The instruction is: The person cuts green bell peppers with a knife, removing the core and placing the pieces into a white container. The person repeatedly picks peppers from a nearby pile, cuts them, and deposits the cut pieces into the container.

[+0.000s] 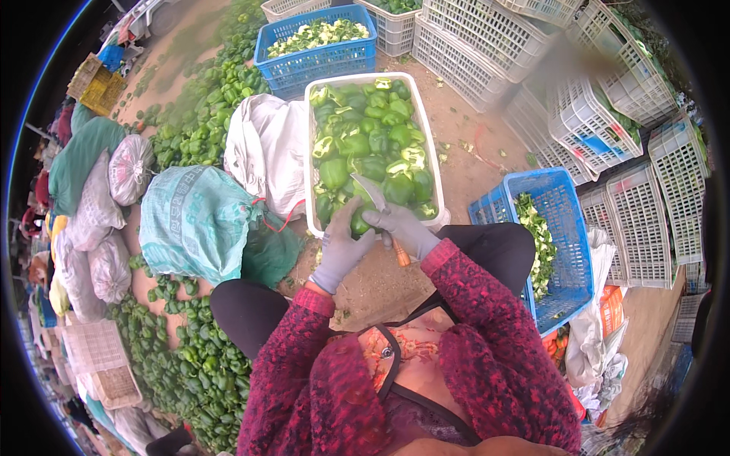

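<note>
Both my hands wear grey gloves and meet over the near edge of a white crate [311,152] of green bell peppers, several of them cut open. My left hand [344,247] is closed around a green bell pepper [360,222]. In my right hand [407,229] is a knife [370,191]; its pale blade angles up and left past the pepper, and its orange-brown handle shows below the fingers. The right fingers also lie close to the pepper's side. Whether the blade touches the pepper cannot be made out.
Blue crates with pale green pepper scraps stand behind the white crate [315,68] and by my right knee [563,266]. A teal sack [194,220] and a white sack [262,144] lie at left, near heaped peppers [201,365]. Stacked white crates [479,45] line the right.
</note>
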Demonstrator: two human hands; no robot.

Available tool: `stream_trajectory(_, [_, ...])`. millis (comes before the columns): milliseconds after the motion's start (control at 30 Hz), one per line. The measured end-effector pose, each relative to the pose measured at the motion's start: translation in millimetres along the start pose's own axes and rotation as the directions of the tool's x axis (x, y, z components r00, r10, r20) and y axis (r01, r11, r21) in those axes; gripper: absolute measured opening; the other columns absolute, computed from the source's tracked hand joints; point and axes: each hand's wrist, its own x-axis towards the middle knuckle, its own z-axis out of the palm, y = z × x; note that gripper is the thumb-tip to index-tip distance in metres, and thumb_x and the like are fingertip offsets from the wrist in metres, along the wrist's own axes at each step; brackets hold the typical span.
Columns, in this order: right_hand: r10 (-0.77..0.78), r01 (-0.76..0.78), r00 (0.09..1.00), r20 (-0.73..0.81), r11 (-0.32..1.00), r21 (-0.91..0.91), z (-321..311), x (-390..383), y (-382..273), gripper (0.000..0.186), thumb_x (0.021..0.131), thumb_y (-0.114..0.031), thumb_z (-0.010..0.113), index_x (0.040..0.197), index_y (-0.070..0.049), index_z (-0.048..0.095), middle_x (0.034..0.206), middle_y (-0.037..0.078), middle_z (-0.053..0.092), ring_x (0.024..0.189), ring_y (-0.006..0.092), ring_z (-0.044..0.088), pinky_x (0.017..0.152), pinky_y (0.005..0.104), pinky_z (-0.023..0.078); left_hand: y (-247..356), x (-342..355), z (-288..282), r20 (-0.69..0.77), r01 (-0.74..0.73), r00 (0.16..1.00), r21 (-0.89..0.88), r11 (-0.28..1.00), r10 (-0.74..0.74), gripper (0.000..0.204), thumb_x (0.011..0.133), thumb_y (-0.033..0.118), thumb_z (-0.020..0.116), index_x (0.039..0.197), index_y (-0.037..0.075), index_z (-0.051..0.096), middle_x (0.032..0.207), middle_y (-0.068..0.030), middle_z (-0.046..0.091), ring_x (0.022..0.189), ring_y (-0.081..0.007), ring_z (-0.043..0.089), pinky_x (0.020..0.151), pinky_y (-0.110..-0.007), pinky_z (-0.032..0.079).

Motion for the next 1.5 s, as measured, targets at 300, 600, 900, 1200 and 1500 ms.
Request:
stream_trajectory(300, [0.101, -0.097, 0.995, 0.008, 0.927, 0.363, -1.0, 8.0, -4.1, 0.042, 0.094, -0.042, 0.072, 0.114, -0.009, 0.059, 0.075, -0.004, 0.047, 0.057, 0.0065, 0.049, 0.052, 0.0264, 0.043, -56.6, 1.8, -11.9, 0.038, 0.148, 0.953, -0.924, 0.353, -0.300, 0.047, 0.105, 0.020, 0.051, 0.147, 0.002, 0.043, 0.137, -0.0107, 0.055, 0.123, -0.0257, 0.061, 0.097, -0.048, 0.058])
stream_trajectory(600, [-0.492, 0.062, 0.866, -0.087, 0.279, -0.958, -22.4, 102.9, -56.8, 0.067, 0.091, -0.040, 0.071, 0.146, -0.008, 0.054, 0.120, 0.017, 0.072, 0.106, 0.0338, 0.071, 0.092, 0.0400, 0.053, -89.2, -1.3, -42.8, -0.037, 0.031, 0.850, -0.992, 0.120, -0.525, 0.042, 0.107, 0.019, 0.048, 0.145, 0.000, 0.045, 0.146, -0.0135, 0.048, 0.127, -0.0280, 0.058, 0.102, -0.050, 0.056])
stream_trajectory(900, [-0.024, 0.029, 0.999, 0.021, 0.971, -0.237, 26.1, 8.5, -69.4, 0.058, 0.092, -0.029, 0.075, 0.143, -0.007, 0.060, 0.116, 0.003, 0.068, 0.088, 0.0091, 0.062, 0.077, 0.0242, 0.050, -29.1, 5.7, -37.3, 0.122, 0.189, 0.955, -0.952, 0.241, -0.269, 0.080, 0.098, 0.045, 0.053, 0.161, 0.002, 0.028, 0.154, -0.0183, 0.049, 0.122, -0.0272, 0.064, 0.080, -0.035, 0.060])
stream_trajectory(1200, [-0.053, 0.056, 0.994, 0.092, 0.998, -0.025, 31.7, -1.6, -28.1, 0.054, 0.089, -0.016, 0.075, 0.138, -0.003, 0.060, 0.115, 0.003, 0.068, 0.093, 0.0149, 0.066, 0.082, 0.0323, 0.054, 1.2, 4.5, -17.9, -0.014, 0.090, 0.994, -0.416, 0.905, -0.105, 0.069, 0.107, 0.049, 0.039, 0.160, 0.006, 0.029, 0.138, -0.0154, 0.058, 0.108, -0.0221, 0.068, 0.071, -0.028, 0.061])
stream_trajectory(1500, [-0.253, 0.047, 0.961, -0.110, 0.542, -0.839, 27.5, 25.0, -8.1, 0.033, 0.084, -0.028, 0.067, 0.108, -0.005, 0.067, 0.098, 0.021, 0.071, 0.090, 0.0386, 0.071, 0.080, 0.0469, 0.056, -1.4, -0.2, 13.7, 0.203, 0.521, 0.811, -0.677, 0.520, -0.549, 0.052, 0.110, 0.051, 0.039, 0.131, 0.005, 0.052, 0.107, -0.0073, 0.060, 0.074, -0.0132, 0.063, 0.052, -0.027, 0.051])
